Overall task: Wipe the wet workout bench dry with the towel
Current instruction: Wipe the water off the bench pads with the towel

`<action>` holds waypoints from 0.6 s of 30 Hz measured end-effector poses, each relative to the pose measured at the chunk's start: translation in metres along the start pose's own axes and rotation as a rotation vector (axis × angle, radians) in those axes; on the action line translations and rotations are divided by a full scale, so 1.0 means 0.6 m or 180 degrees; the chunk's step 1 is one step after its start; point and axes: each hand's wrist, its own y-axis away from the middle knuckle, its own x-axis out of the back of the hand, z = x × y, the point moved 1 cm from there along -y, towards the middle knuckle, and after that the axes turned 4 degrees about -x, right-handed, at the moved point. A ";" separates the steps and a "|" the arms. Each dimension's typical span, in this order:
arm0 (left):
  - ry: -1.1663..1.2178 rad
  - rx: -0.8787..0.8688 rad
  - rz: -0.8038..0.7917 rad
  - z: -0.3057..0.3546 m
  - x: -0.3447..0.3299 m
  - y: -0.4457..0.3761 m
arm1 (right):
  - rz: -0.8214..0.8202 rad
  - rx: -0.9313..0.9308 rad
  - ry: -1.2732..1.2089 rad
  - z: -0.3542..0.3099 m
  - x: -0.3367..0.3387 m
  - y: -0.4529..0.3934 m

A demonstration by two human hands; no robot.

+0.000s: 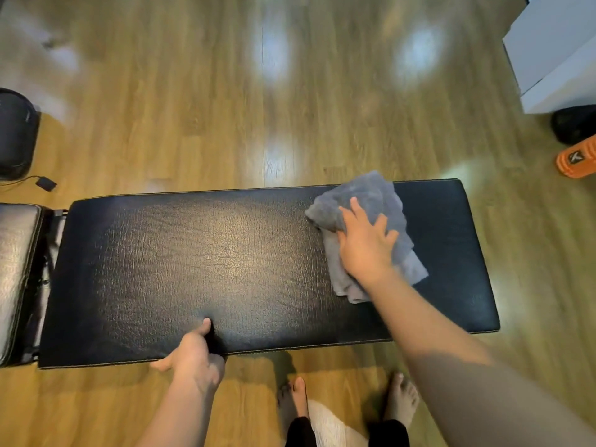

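Note:
A long black padded workout bench (206, 266) lies across the view on the wooden floor. A crumpled grey towel (367, 195) sits on its right part. My right hand (366, 243) presses flat on the towel with the fingers spread. My left hand (193, 353) grips the bench's near edge, thumb on top of the pad and fingers curled under the rim. The pad's surface shines in the middle; I cannot tell wet patches from glare.
A second black pad (14, 269) adjoins the bench at the left. A dark round object (16, 133) with a cable stands at far left. An orange foam roller (577, 159), a black object (574, 122) and a white box (554, 56) sit at the right. My bare feet (348, 404) stand just in front.

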 end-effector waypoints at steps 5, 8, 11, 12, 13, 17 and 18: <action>-0.0265 0.0550 -0.0561 0.047 -0.097 0.313 | 0.0003 0.0811 0.0180 -0.047 -0.036 0.069; -0.0292 0.0806 -0.0509 -0.005 -0.130 0.391 | 0.0088 0.1413 0.0414 -0.001 -0.053 0.158; -0.0344 0.0951 -0.0422 -0.056 -0.145 0.407 | 0.0019 0.1861 0.0683 0.084 -0.067 0.211; -0.0399 0.0933 -0.0320 -0.091 -0.139 0.372 | 0.0001 0.1824 0.0758 0.113 -0.067 0.211; -0.0500 0.0943 -0.0274 -0.124 -0.130 0.337 | -0.0037 0.1685 0.0811 0.139 -0.063 0.206; -0.0514 0.0758 0.0169 -0.129 -0.148 0.340 | -0.0012 0.1197 0.0599 0.202 -0.027 0.157; -0.0408 0.0742 0.0295 -0.119 -0.157 0.361 | 0.0083 0.1130 0.0584 0.210 -0.016 0.135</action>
